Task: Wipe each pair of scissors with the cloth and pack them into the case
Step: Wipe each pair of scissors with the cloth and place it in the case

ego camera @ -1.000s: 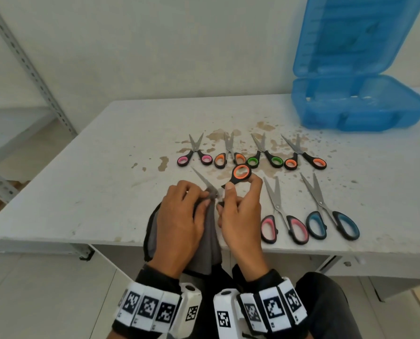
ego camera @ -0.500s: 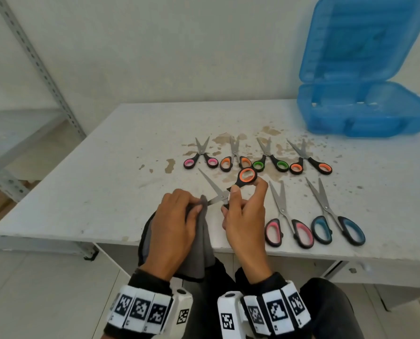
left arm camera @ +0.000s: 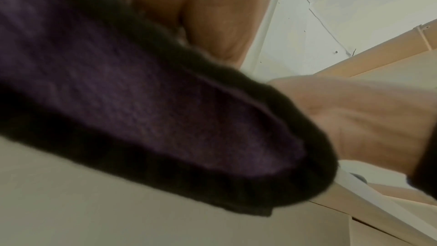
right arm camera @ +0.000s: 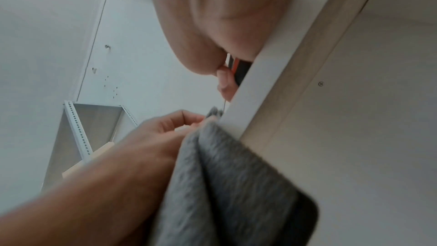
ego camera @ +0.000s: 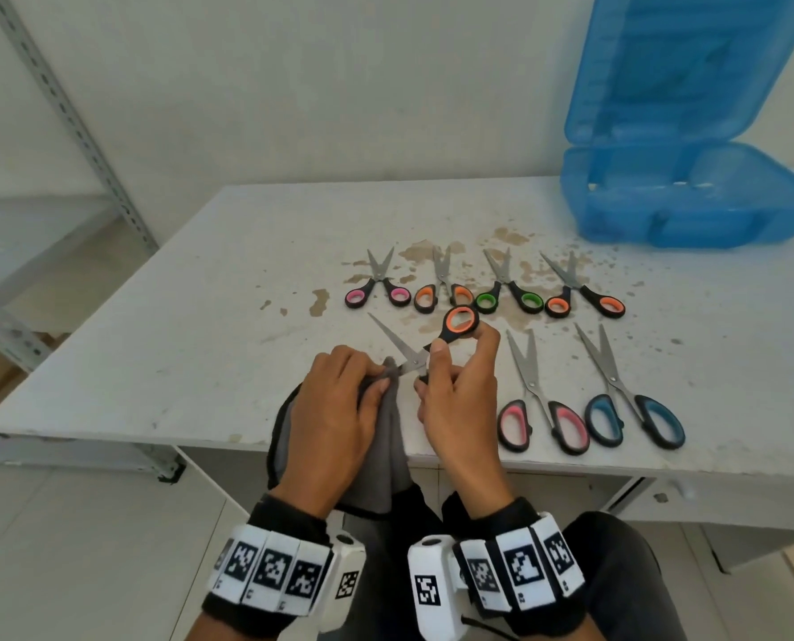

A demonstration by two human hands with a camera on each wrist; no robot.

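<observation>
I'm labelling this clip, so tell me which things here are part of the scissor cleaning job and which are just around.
Part of the job:
- orange-handled scissors in the right hand
- grey cloth in the left hand
- six scissors on the table
- open blue case

Just around:
- metal shelving
- brown stains

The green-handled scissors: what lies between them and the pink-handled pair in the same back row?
In the head view, one small orange-handled pair lies between the green-handled scissors and the small pink-handled pair, apart from both.
</observation>
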